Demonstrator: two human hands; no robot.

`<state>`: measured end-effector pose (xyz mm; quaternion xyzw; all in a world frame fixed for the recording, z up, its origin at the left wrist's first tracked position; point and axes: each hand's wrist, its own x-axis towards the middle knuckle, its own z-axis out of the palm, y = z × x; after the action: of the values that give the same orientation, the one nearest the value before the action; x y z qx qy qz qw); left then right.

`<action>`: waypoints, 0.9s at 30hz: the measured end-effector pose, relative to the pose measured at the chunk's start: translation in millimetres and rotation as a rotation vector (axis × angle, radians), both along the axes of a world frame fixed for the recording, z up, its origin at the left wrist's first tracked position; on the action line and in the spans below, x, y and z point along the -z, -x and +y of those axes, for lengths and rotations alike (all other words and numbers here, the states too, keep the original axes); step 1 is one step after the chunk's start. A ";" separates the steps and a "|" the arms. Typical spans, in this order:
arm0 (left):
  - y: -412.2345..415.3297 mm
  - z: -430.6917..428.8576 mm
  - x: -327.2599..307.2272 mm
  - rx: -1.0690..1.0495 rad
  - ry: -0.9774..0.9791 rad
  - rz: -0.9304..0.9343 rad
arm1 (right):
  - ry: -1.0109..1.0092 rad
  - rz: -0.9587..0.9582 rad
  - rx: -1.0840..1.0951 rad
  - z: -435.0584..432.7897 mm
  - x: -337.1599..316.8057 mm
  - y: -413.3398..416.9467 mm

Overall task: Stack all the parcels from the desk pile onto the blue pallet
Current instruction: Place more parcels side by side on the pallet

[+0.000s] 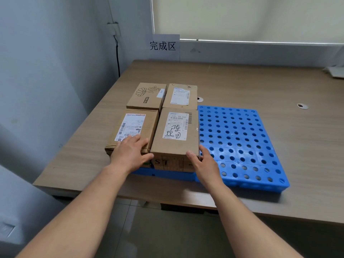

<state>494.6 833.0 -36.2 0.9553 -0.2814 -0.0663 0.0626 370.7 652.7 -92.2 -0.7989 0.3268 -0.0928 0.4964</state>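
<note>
Right hand [202,161] against handwritten-label parcel [175,135]

Light wood-grain laminate desk [242,84] in a corner with pale grey-blue walls [46,53]. White roller blind [242,15] behind. White paper sign [162,46], black wall cable [117,58]. Grey tiled floor [167,229].

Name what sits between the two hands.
The handwritten-label parcel, flanked by the left hand and the right hand, as the head view shows.
</note>
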 end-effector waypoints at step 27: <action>148.6 -116.9 9.9 0.108 0.558 -0.075 | 0.840 0.019 0.055 -79.3 -53.7 117.0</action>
<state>346.0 716.1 -46.1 0.8864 -0.3414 0.0457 0.3092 253.7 573.5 -38.5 -0.9237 0.2862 -0.2238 0.1218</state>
